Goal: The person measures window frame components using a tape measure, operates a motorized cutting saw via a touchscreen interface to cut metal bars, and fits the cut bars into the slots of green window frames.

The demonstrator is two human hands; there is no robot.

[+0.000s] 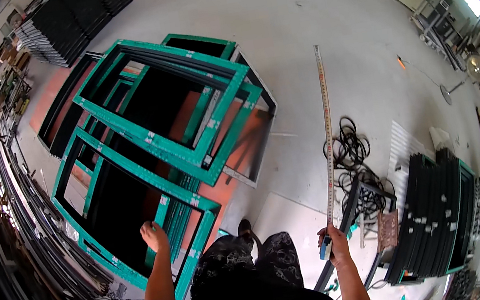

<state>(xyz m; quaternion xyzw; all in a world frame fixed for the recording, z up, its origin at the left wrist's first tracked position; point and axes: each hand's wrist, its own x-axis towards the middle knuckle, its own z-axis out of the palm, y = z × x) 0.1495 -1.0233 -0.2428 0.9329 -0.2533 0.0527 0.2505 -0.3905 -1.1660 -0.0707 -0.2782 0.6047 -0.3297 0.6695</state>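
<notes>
In my right hand (336, 246) is a tape measure with a blue case (326, 248), its long yellow-and-white blade (325, 111) pulled far out, away from me over the floor. My left hand (153, 235) is loosely curled, with nothing visible in it, above the opening of the nearest green-edged rectangular frame (130, 168). Whether it touches that frame I cannot tell. Farther off, more of these frames overlap in a pile, a large green frame (143, 134) on top. Reddish-brown board (48, 100) shows beneath them.
Black coiled strips (349, 144) lie right of the tape blade. Dark frames (429, 217) stand stacked at the right, near a standing fan (477, 68). Long bars (21, 203) line the left side. Tall dark stacks (66, 23) rise at the far left.
</notes>
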